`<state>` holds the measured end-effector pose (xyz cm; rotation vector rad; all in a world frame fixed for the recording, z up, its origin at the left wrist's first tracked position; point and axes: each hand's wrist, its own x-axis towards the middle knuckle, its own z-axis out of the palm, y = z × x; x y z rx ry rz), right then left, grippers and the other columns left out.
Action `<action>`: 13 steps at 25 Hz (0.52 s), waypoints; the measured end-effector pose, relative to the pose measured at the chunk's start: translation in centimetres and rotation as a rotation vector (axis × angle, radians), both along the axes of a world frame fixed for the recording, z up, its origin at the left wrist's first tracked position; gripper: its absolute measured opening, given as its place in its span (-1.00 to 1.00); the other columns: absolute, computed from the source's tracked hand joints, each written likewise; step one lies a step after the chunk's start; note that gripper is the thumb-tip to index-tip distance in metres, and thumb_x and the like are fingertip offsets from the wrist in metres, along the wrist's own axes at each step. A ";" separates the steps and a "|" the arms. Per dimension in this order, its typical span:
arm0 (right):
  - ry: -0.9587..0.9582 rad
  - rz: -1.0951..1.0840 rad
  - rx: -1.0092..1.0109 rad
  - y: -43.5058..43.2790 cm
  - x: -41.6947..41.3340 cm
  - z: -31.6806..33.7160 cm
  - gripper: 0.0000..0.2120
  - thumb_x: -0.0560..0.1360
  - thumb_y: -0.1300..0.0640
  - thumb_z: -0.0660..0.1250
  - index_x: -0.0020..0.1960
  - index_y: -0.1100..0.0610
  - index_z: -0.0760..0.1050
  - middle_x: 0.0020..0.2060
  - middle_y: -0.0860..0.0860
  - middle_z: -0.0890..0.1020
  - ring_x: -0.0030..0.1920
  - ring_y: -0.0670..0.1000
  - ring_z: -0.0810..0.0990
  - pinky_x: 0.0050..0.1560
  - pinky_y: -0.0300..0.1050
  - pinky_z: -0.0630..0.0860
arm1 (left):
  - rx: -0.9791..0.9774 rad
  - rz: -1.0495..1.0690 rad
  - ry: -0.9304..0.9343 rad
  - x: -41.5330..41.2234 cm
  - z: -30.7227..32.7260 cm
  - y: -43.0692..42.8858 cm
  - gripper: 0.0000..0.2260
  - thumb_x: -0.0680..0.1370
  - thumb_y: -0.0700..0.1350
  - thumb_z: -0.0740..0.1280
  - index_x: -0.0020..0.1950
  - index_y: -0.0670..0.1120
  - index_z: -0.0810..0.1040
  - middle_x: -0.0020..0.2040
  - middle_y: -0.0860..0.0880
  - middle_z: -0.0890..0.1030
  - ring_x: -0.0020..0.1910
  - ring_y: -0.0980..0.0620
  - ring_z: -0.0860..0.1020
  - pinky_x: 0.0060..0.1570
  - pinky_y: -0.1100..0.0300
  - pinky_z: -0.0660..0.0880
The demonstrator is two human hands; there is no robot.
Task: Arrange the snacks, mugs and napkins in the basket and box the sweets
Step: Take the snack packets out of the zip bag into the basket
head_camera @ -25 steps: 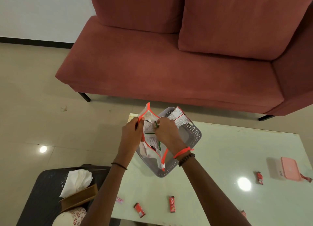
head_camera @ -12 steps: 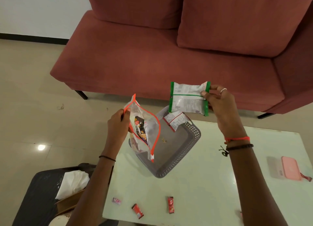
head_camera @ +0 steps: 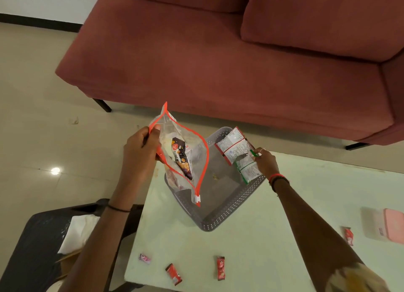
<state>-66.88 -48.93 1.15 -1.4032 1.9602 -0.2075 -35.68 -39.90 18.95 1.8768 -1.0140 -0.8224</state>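
Green packet (head_camera: pixel 248 168) lowered from mid-air into grey basket (head_camera: pixel 220 206), beside red packet (head_camera: pixel 232 144).
Right hand (head_camera: pixel 265 160) pinched on its top edge for placing; left hand (head_camera: pixel 140 148) clamped on pouch (head_camera: pixel 182 158) rim, mouth kept open above counter (head_camera: pixel 251 254).

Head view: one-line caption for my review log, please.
Left hand holds an open orange-rimmed zip bag while right hand sets a green snack packet into the grey basket.

**Background, non-task**

Red sofa (head_camera: pixel 229 68) spans 12 o'clock, back cushion (head_camera: pixel 323 16) at 1 o'clock, dark legs on beige tiled floor (head_camera: pixel 32 116). Pale tabletop (head_camera: pixel 273 221) fills 5 o'clock. Black side table (head_camera: pixel 28 259) at 8 o'clock. Ceiling light glare on floor at 9 o'clock.
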 end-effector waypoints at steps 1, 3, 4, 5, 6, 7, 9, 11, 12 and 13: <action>0.022 0.024 0.014 -0.2 -0.2 -0.8 -0.72 0.57 0.26 0.21 0.25 0.18 0.49 0.18 0.23 0.60 0.16 0.25 0.56 0.14 0.01 0.48 | -0.006 0.004 0.005 0.3 -0.2 -0.1 -0.63 0.60 -0.03 0.19 -0.30 -0.26 0.43 -0.46 -0.07 0.47 -0.51 0.14 0.52 -0.36 0.12 0.61; 0.063 0.068 0.021 -0.6 -0.6 -2.0 -0.71 0.58 0.26 0.19 0.28 0.18 0.48 0.20 0.23 0.59 0.19 0.27 0.54 0.18 0.06 0.49 | -0.016 0.006 0.006 0.6 -0.7 -0.2 -0.64 0.60 -0.02 0.20 -0.34 -0.16 0.42 -0.46 -0.05 0.47 -0.55 0.21 0.52 -0.46 0.31 0.57; 0.079 0.081 0.020 -0.8 -0.7 -2.3 -0.71 0.58 0.27 0.17 0.28 0.19 0.47 0.19 0.25 0.59 0.18 0.28 0.54 0.18 0.08 0.49 | -0.020 0.005 0.006 0.7 -0.8 -0.2 -0.64 0.60 -0.01 0.20 -0.35 -0.13 0.42 -0.47 -0.04 0.47 -0.55 0.22 0.52 -0.48 0.36 0.55; 0.100 0.093 0.015 -0.9 -0.9 -2.5 -0.71 0.58 0.26 0.16 0.27 0.19 0.48 0.16 0.26 0.60 0.17 0.29 0.54 0.15 0.08 0.49 | -0.023 0.006 0.006 0.7 -1.0 -0.2 -0.64 0.60 -0.01 0.20 -0.35 -0.14 0.43 -0.47 -0.03 0.47 -0.55 0.22 0.52 -0.48 0.37 0.54; 0.129 0.107 0.004 -1.1 -1.0 -2.6 -0.72 0.58 0.26 0.15 0.25 0.19 0.48 0.13 0.27 0.61 0.14 0.29 0.55 0.13 0.08 0.50 | -0.024 0.010 0.007 0.6 -1.1 -0.2 -0.64 0.60 -0.01 0.20 -0.33 -0.17 0.44 -0.48 -0.03 0.48 -0.55 0.22 0.53 -0.48 0.38 0.54; 0.162 0.126 -0.008 -1.3 -1.0 -2.6 -0.72 0.57 0.25 0.15 0.23 0.19 0.50 0.11 0.27 0.62 0.12 0.29 0.56 0.09 0.08 0.51 | -0.023 0.016 0.011 0.5 -1.2 -0.2 -0.63 0.60 -0.01 0.20 -0.31 -0.21 0.45 -0.49 -0.01 0.48 -0.55 0.22 0.52 -0.48 0.38 0.54; 0.235 0.169 -0.032 -1.6 -0.8 -2.5 -0.73 0.56 0.25 0.15 0.20 0.19 0.52 0.06 0.25 0.64 0.06 0.28 0.59 0.02 0.07 0.53 | -0.016 0.022 0.027 0.3 -1.3 -0.2 -0.63 0.60 -0.01 0.20 -0.30 -0.24 0.44 -0.51 0.01 0.48 -0.54 0.23 0.51 -0.47 0.36 0.55; 0.270 0.193 -0.059 -1.9 -0.5 -2.4 -0.73 0.55 0.27 0.16 0.18 0.21 0.54 0.04 0.26 0.65 0.03 0.28 0.61 -0.03 0.05 0.54 | -0.012 0.023 0.040 0.1 -1.3 -0.1 -0.64 0.60 -0.02 0.21 -0.32 -0.21 0.42 -0.48 -0.03 0.46 -0.54 0.21 0.49 -0.45 0.30 0.57; 0.268 0.187 -0.065 -2.0 -0.4 -2.2 -0.73 0.54 0.28 0.17 0.17 0.22 0.54 0.04 0.26 0.65 0.03 0.27 0.61 -0.03 0.04 0.53 | -0.013 0.023 0.043 0.0 -1.2 0.0 -0.64 0.60 -0.02 0.21 -0.33 -0.19 0.42 -0.46 -0.05 0.45 -0.54 0.21 0.48 -0.44 0.28 0.57; 0.261 0.174 -0.074 -2.2 -0.3 -2.0 -0.74 0.53 0.29 0.18 0.16 0.23 0.54 0.05 0.26 0.64 0.04 0.27 0.60 -0.02 0.04 0.53 | -0.015 0.021 0.042 0.0 -1.2 0.1 -0.64 0.60 -0.02 0.21 -0.35 -0.17 0.41 -0.46 -0.05 0.45 -0.54 0.21 0.47 -0.45 0.30 0.56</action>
